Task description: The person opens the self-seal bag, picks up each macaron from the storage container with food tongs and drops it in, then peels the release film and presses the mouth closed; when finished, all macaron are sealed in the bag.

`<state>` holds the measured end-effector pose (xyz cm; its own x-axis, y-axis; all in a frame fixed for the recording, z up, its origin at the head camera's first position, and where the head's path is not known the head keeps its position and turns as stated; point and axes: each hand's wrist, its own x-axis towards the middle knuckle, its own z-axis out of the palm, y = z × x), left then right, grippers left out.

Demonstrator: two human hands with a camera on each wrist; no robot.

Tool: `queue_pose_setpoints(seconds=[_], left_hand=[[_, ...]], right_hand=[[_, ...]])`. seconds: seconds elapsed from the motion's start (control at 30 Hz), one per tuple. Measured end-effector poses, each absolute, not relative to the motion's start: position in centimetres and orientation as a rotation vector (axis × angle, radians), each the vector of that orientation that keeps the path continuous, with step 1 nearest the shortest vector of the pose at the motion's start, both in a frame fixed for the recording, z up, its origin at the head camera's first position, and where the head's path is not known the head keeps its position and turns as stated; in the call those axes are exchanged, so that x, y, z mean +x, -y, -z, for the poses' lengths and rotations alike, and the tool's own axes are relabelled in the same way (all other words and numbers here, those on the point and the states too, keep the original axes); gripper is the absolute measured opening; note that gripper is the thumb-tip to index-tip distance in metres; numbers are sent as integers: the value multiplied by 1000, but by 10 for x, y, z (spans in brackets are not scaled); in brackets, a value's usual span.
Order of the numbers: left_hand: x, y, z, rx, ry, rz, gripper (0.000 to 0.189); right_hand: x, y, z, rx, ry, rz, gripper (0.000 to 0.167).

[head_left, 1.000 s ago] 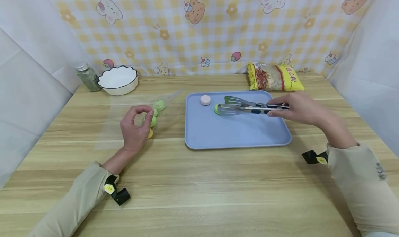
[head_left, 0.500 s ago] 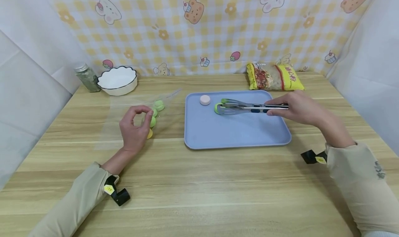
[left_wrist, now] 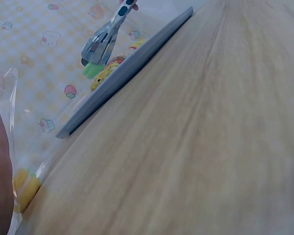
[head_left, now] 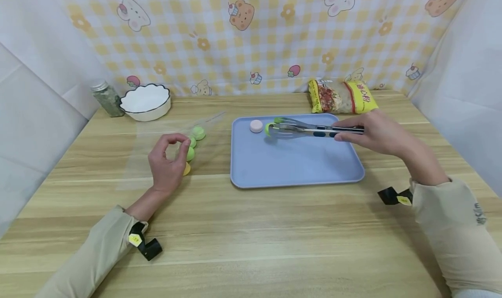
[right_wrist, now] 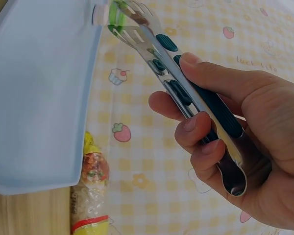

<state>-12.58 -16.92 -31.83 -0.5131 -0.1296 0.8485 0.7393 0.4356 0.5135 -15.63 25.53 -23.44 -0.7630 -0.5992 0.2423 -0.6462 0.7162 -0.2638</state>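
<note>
My left hand point(head_left: 167, 165) pinches the edge of a clear plastic bag point(head_left: 215, 123) between thumb and forefinger. Several green macarons point(head_left: 198, 133) and a yellow macaron point(head_left: 187, 169) lie in the bag, partly behind the fingers. My right hand point(head_left: 374, 130) grips metal tongs point(head_left: 319, 131) with dark pads on the handles. Between the tongs' slotted tips sits a green macaron point(head_left: 268, 130), raised over the blue tray point(head_left: 290, 167) with a shadow beneath it. Just left of it, a pale pink macaron point(head_left: 256, 126) rests on the tray.
Behind the tray's right side lies a yellow food packet point(head_left: 341, 96). A white scalloped bowl point(head_left: 147, 102) and a glass jar of dried herbs point(head_left: 107, 98) stand at the back left. A checked curtain point(head_left: 270, 49) hangs along the table's rear edge.
The tongs have closed on the green macaron, lifted it off the tray and shifted slightly left towards the pink one. My left hand keeps its pinch on the bag.
</note>
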Motion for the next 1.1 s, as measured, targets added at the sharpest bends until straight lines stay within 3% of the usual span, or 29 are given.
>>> queue_pose_setpoints(seconds=[1.1], left_hand=[[-126, 168, 318, -511, 1783, 1212, 7]], right_hand=[[-168, -179, 228, 1166, 2729, -490, 30]])
